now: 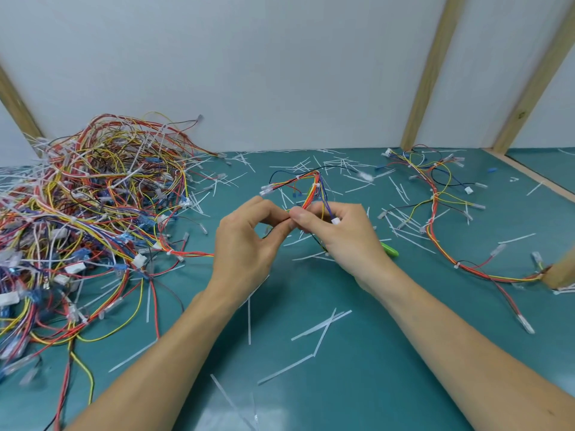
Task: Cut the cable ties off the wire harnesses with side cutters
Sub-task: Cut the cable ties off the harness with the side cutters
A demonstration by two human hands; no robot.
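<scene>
- The mat [311,384] under my arms is teal, smooth, with a faint sheen near me where the light falls.
- The wire harness [311,189] I pinch between my left hand [245,244] and right hand [339,234] has glossy plastic insulation in red, orange, yellow and blue.
- Its white connector [335,221] looks like hard, matt plastic.
- The cut cable ties [322,326] strewn about are thin, whitish, half-clear plastic strips.
- The pile of harnesses [87,213] at left shows the same shiny insulation and clear plastic sleeves.
- A green handle [390,249] by my right wrist looks like smooth, glossy plastic.
- The far wall panel [249,73] is matt white.
- The wooden battens [431,73] at right are bare, pale, unfinished.
</scene>
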